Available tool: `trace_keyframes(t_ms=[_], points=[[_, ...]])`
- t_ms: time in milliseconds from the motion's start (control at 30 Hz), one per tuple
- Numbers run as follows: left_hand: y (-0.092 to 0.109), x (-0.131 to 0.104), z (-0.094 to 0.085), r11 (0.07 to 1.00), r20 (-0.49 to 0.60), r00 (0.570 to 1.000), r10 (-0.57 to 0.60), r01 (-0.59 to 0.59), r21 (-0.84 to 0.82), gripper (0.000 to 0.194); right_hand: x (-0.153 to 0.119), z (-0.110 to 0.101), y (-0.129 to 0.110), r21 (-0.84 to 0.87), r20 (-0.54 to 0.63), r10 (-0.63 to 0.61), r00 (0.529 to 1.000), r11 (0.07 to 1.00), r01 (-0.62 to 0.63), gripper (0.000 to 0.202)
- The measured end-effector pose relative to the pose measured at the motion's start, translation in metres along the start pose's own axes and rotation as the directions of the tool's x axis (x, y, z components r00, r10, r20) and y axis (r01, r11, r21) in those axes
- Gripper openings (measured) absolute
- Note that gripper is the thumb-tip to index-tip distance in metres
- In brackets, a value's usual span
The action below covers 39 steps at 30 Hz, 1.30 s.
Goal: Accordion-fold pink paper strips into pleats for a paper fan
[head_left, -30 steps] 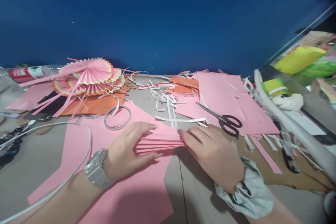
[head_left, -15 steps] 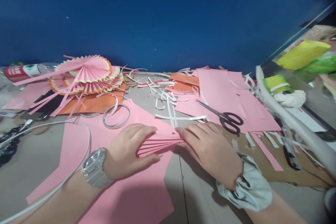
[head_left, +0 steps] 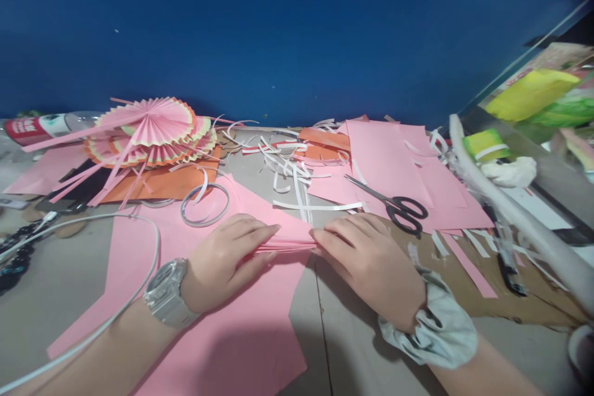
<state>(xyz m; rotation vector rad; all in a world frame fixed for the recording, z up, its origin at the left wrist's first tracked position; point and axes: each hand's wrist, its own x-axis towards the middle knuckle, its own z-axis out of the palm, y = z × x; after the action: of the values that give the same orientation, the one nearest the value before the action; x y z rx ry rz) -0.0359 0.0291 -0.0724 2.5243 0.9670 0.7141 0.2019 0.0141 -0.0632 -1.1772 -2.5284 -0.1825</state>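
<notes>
A pleated strip of pink paper [head_left: 292, 242] lies between my two hands, its folds pressed close together. My left hand [head_left: 229, 260] pinches its left end between thumb and fingers. At the right end my right hand [head_left: 366, 260] grips it, the thumb hidden beneath the fingers. Under my left hand a large pink sheet [head_left: 250, 340] is spread on the grey table [head_left: 315, 334]. A roll of tape [head_left: 205, 205] rests on that sheet. Black-handled scissors [head_left: 394, 203] lie beyond my right hand.
Pink pleated rosettes [head_left: 151, 124] sit on orange paper [head_left: 158, 182] at the back left. White paper strips [head_left: 290, 167] are scattered behind the hands. Pink sheets [head_left: 385, 161] and a cutter [head_left: 510, 272] lie right. A white cable [head_left: 155, 247] crosses my left forearm.
The pleats have closed from a spread fan into a flat, narrow stack. My left thumb has moved up toward the fingers; my right hand has barely moved.
</notes>
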Motion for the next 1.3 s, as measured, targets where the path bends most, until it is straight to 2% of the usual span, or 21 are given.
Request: trace_keyframes(t_ms=[167,333,467,533,633,933,1100,1300], points=[[-0.0006,-0.0025,-0.001,1.0,-0.091,0.996,0.02,-0.021,-0.002,0.03,-0.0009,-0.001,-0.0009,-0.025,-0.145,-0.06,0.988,0.998,0.057,0.011],[-0.0003,-0.005,0.0006,0.999,-0.203,0.979,0.004,-0.014,-0.048,0.06,-0.0022,-0.0047,0.0006,-0.082,-0.256,-0.096,0.962,0.994,0.078,0.013],[-0.0002,-0.0055,0.0004,0.993,-0.288,0.956,0.059,-0.086,-0.083,0.042,-0.0018,-0.0068,0.002,-0.086,-0.273,-0.086,0.958,0.994,0.064,0.013],[0.0001,-0.0052,-0.0011,0.994,-0.29,0.953,0.089,-0.102,-0.032,0.032,-0.0019,-0.0066,0.0023,-0.079,-0.27,-0.085,0.959,0.995,0.066,0.014],[0.0013,-0.0044,-0.003,0.999,-0.288,0.956,0.051,-0.047,0.021,0.023,-0.0028,-0.0058,0.0026,-0.092,-0.267,-0.099,0.959,0.993,0.077,0.015],[-0.0012,-0.0029,-0.0008,0.992,-0.208,0.974,-0.095,0.076,-0.097,0.015,-0.0038,-0.0058,0.0033,-0.114,-0.26,-0.104,0.96,0.991,0.076,0.015],[-0.0009,0.0006,-0.002,0.994,-0.219,0.974,-0.056,0.033,-0.108,0.005,-0.0046,-0.0064,0.0034,-0.125,-0.251,-0.096,0.963,0.99,0.066,0.015],[0.0001,-0.0023,-0.0031,0.995,-0.261,0.965,-0.012,-0.014,-0.096,0.008,-0.0047,-0.0075,0.0036,-0.113,-0.262,-0.095,0.96,0.991,0.067,0.016]])
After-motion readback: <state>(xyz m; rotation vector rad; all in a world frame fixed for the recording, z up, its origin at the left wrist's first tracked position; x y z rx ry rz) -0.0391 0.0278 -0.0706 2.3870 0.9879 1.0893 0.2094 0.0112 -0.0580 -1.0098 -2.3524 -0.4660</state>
